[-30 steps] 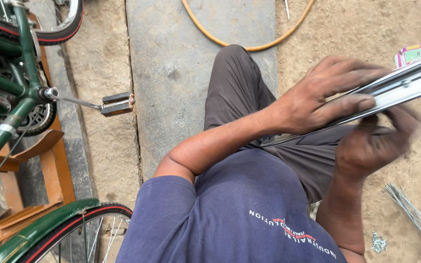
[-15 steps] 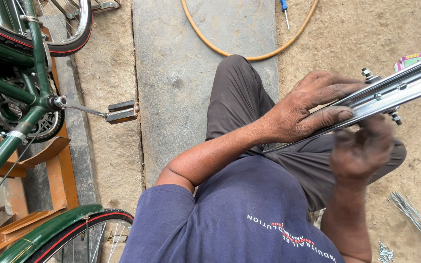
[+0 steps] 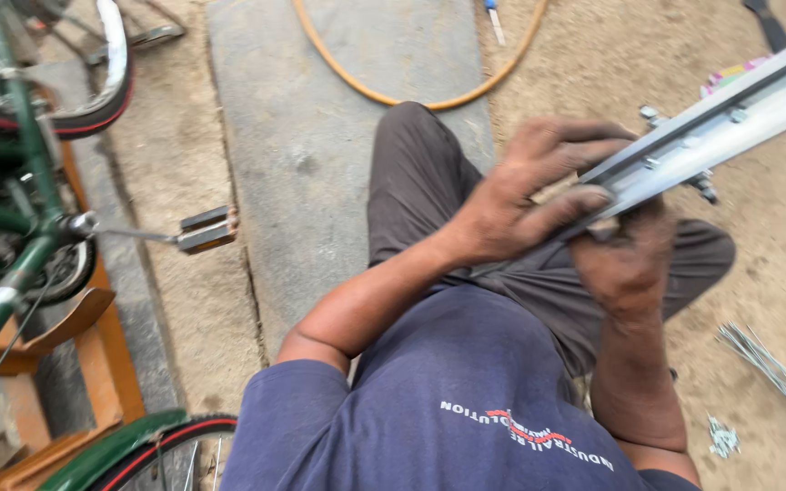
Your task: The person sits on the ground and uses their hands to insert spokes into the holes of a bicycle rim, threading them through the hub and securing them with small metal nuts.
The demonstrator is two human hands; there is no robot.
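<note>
We see a smooth, shiny metal rim [image 3: 720,118], rough sandy ground [image 3: 629,55], matt cloth trousers [image 3: 411,182] and a glossy green frame [image 3: 11,273].

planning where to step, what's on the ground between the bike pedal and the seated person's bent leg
In the head view, only bare grey concrete slab lies between the pedal and the leg; the orange hose curves past farther up.

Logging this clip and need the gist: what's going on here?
A seated person holds a silvery metal rim over the lap. The left hand grips it from above, fingers laid over its edge. The right hand is beneath it, but it is blurred, so its grip is unclear. Loose spokes lie on the ground to the right. A green bicycle stands to the left, its pedal sticking out.
</note>
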